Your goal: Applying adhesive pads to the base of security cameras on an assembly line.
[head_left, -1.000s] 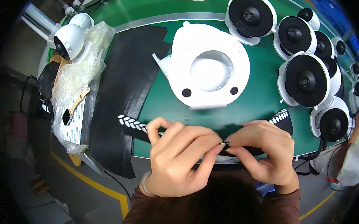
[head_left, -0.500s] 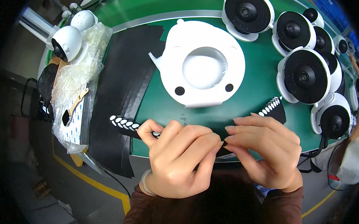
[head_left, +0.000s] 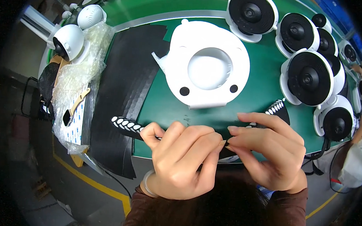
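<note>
**Head view: two hands pinching a black strip of white oval pads**

Head camera is looking straight down on a green work mat [head_left: 165,108], smooth and matte, and both hands are meeting right at its near edge. The left hand [head_left: 179,161] is curling its fingers closed around a long, thin black strip [head_left: 126,124] that is carrying a row of small white oval pads; the strip's left end is sticking out past the knuckles over the mat's edge. The right hand [head_left: 268,151] is closing thumb and forefinger together in a fine pinch against the left fingertips, while its other fingers are fanning out straight and loose above. The strip's far end [head_left: 277,108], again dotted with white ovals, is poking out beyond the right fingers, so the strip is spanning between both hands, above the mat.

Just behind the hands, a glossy white round plastic housing [head_left: 209,70] with a circular recess and two black dots is lying flat. Round white units with black ribbed speaker-like faces [head_left: 309,78] are crowding the right side. On the left, a ribbed black sheet [head_left: 125,86] is lying beside crinkly clear bubble wrap [head_left: 75,80] and a small white dome-shaped device [head_left: 66,47].
</note>
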A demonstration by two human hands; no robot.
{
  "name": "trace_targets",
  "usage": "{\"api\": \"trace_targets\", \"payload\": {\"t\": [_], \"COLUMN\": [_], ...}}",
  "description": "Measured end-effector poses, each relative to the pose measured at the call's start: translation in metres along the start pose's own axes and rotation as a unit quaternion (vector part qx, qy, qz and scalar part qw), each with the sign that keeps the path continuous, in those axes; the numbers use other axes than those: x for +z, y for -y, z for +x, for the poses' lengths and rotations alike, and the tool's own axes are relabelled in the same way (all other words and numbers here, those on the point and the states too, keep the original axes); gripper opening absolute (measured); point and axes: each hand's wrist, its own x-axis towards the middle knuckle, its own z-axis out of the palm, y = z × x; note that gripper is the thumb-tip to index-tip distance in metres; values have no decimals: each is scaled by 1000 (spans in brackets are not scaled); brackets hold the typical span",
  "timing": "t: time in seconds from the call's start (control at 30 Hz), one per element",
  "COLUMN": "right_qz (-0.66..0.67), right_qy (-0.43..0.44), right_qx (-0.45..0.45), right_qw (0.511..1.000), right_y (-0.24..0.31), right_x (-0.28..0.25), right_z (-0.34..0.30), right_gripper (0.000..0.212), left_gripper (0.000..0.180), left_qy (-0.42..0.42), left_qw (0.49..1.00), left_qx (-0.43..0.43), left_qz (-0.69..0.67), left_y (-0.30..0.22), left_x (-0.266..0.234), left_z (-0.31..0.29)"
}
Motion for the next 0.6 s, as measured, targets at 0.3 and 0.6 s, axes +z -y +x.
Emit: {"api": "trace_targets", "payload": {"t": [0.3, 0.6], "right_qz": [34, 178], "right_qy": [48, -63], "right_qx": [39, 221], "right_qw": [997, 957], "right_y": [9, -20], "right_x": [-7, -11], "right_z": [10, 54], "right_gripper": [12, 6], "left_gripper": [15, 13], "left_qy": [-22, -98], "left_qw": [1000, 993], "left_qx": [0, -28], "left_qz": [10, 57], "left_y": [0, 15], "left_x": [-2, 13], "left_z": [-3, -13]}}
